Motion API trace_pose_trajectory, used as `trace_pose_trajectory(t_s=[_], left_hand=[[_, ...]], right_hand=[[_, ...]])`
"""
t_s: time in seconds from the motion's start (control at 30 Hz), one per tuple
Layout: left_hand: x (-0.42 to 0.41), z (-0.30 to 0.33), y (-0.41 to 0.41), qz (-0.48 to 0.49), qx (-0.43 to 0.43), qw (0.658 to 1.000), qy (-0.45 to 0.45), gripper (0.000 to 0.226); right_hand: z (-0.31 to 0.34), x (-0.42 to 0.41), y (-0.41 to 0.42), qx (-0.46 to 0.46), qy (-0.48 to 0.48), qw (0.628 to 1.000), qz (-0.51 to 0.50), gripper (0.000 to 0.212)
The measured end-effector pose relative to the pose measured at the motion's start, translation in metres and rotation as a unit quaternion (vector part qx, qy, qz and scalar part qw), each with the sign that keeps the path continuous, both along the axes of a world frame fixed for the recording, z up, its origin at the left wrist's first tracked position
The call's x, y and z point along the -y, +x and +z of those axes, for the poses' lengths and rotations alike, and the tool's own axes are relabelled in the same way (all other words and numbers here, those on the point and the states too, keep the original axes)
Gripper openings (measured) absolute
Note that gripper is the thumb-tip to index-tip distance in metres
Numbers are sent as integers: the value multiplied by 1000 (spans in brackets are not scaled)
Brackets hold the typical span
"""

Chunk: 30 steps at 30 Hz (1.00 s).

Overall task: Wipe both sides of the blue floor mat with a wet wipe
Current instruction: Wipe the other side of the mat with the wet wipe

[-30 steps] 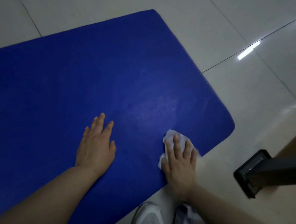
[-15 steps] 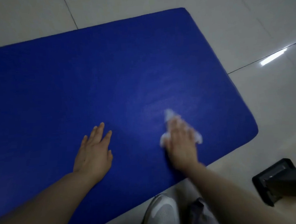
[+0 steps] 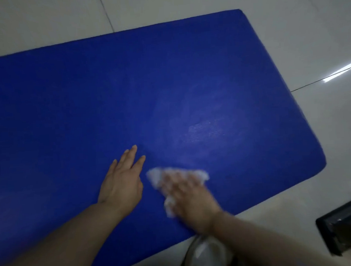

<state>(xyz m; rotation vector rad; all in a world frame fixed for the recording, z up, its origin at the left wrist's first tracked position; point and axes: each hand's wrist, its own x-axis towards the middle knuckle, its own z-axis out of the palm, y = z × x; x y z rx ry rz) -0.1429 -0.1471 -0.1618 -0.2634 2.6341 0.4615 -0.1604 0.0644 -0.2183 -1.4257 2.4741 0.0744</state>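
Pale glossy floor tiles (image 3: pixel 287 23) carry the blue rectangular foam floor mat (image 3: pixel 106 91), which lies flat and fills most of the view. On the mat's near part the left hand (image 3: pixel 122 183) rests flat, fingers straight. Just beside it, the blurred right hand (image 3: pixel 186 198) presses a crumpled white wet wipe (image 3: pixel 154 175) against the mat.
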Motion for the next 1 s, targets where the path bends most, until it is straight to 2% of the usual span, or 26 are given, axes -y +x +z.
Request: trace_pose_trajectory(t_s=[0.1, 0.17, 0.27, 0.33, 0.37, 0.4, 0.5, 0.57, 0.63, 0.7, 0.73, 0.8, 0.87, 0.97, 1.0], left_hand=[[8, 5, 3, 16, -27, 999, 7, 61], [14, 9, 5, 32, -40, 999, 11, 61], [19, 13, 9, 53, -36, 998, 14, 62], [23, 13, 15, 61, -24, 998, 12, 64], [26, 12, 20, 66, -20, 998, 13, 65], [32, 10, 25, 74, -20, 997, 12, 65], [42, 8, 40, 91, -21, 996, 9, 64], [47, 8, 51, 106, -15, 994, 4, 64], [50, 9, 59, 118, -6, 993, -2, 64], [51, 10, 63, 118, 3, 993, -5, 64], [51, 11, 64, 116, 7, 993, -5, 64], [50, 13, 66, 115, 9, 993, -6, 64], [50, 14, 67, 117, 12, 993, -9, 63], [53, 14, 68, 122, 23, 992, -23, 65], [53, 15, 68, 125, 25, 992, -25, 65]], right_hand=[[3, -20, -30, -12, -8, 990, -143, 55], [5, 0, -12, -3, -9, 989, -149, 56], [3, 46, 29, 31, -29, 999, 6, 60], [4, 68, 29, 53, -41, 991, 113, 59], [4, 73, 16, 52, -39, 989, 134, 58], [4, 79, 0, 39, -38, 992, 118, 59], [4, 65, -68, -9, 16, 996, -83, 68], [7, 66, -73, 11, 53, 984, -168, 72], [14, 86, -31, 30, 55, 994, -88, 69], [12, 101, 25, 67, 25, 993, 96, 64], [12, 102, 46, 84, 35, 976, 199, 63], [27, 108, 56, 123, 84, 936, 319, 62], [27, 114, 42, 104, 76, 928, 349, 61], [23, 118, 25, 95, 71, 962, 244, 69], [22, 116, 28, 91, 74, 961, 250, 68]])
